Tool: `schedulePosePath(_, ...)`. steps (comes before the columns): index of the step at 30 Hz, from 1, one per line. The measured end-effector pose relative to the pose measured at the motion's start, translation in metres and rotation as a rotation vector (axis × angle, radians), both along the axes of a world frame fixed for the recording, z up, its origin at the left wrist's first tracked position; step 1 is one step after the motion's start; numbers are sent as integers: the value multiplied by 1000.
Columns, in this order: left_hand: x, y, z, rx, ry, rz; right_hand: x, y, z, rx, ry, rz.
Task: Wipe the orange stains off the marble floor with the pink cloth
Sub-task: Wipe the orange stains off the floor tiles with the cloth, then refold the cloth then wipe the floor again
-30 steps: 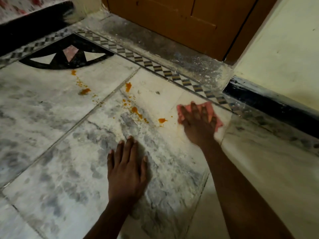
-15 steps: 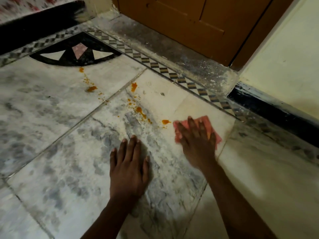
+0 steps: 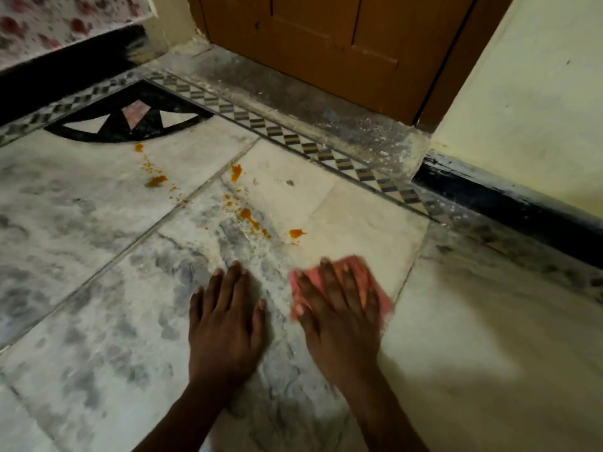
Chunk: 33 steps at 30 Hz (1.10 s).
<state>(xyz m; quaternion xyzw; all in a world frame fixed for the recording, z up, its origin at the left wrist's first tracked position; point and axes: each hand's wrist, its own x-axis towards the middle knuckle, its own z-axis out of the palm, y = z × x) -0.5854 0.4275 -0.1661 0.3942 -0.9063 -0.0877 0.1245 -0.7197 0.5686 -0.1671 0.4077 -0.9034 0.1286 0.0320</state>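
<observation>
My right hand (image 3: pixel 339 311) lies flat with straight fingers on the pink cloth (image 3: pixel 360 265), pressing it to the marble floor (image 3: pixel 98 288); most of the cloth is hidden under the hand. My left hand (image 3: pixel 225 318) rests flat on the floor just left of it, fingers straight. Orange stains lie beyond both hands: a blob (image 3: pixel 297 233) closest to the cloth, a streak of drops (image 3: pixel 248 215), a spot (image 3: pixel 236 171) further back, and a trail (image 3: pixel 156 181) at the left near the black inlay.
A wooden door (image 3: pixel 326 44) stands at the back behind a dusty grey threshold (image 3: pixel 310 102). A checkered tile border (image 3: pixel 293 141) runs diagonally along it. A pale wall with dark skirting (image 3: pixel 509 200) closes the right side. A black fan-shaped inlay (image 3: pixel 130 122) sits at the back left.
My right hand has dragged the pink cloth towards me and slightly left, away from the border, ending beside my left hand. The left hand stayed planted. The stains look unchanged.
</observation>
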Motion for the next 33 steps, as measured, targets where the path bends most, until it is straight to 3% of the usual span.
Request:
schedulePosePath(2,1,-2,-1,-11,2,-4,2,32,-1,30,12,-13)
schedulePosePath(4,1,-2,-3,-8,-3,-7,-22,36,-10,61,14,-205)
schedulePosePath(6,1,-2,-4,-2,3,-8,-47,9,-12,35,-49,-407)
schedulePosePath(8,2,-3,-5,-4,5,-13,-63,-30,-15,16,-148,-458)
schedulePosePath(11,3,-4,-4,11,6,-15,-51,-56,-9,-29,-147,-261)
schedulePosePath(14,2,-4,2,38,29,-27,-14,-29,-2,-54,-130,36)
schedulePosePath(17,4,-7,4,85,48,-49,9,4,3,-348,-434,88)
schedulePosePath(20,11,-8,11,170,125,-102,20,9,21,-799,-868,-177)
schedulePosePath(22,17,-6,18,303,298,-147,26,1,42,-1016,-1176,-348)
schedulePosePath(25,25,13,49,562,564,-120,25,-4,70,-1153,-1525,-255)
schedulePosePath(28,34,37,88,598,671,-236,34,-9,105,-1345,-1836,-302)
schedulePosePath(30,41,43,109,615,698,-314,39,-8,120,-1399,-1931,-389)
schedulePosePath(33,53,44,124,615,661,-379,43,-7,136,-1447,-1913,-326)
